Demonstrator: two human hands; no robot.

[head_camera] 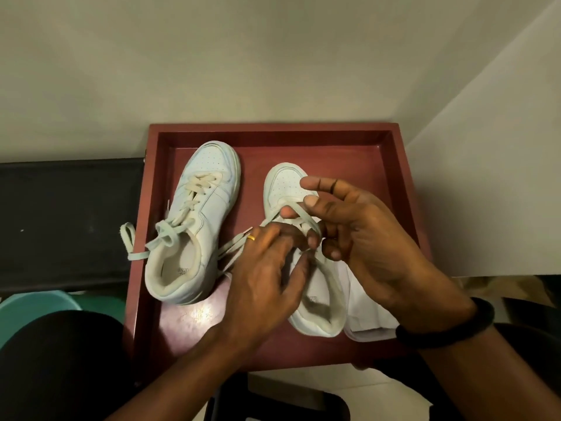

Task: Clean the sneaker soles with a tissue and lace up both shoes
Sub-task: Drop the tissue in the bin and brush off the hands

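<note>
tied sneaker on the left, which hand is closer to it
Left. The left hand is just right of the tied sneaker, pinching the lace of the other sneaker; the right hand is farther right, over it.

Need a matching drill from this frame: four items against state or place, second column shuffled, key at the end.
Items:
1. left sneaker
2. right sneaker
3. white tissue
4. tray

States:
A. lies flat beside a shoe, by the tray's right side
B. dark red, holds both shoes
C. bow tied, no hand on it
D. its lace is gripped by the left hand and the right hand

Pairs: 1-C, 2-D, 3-A, 4-B
</note>
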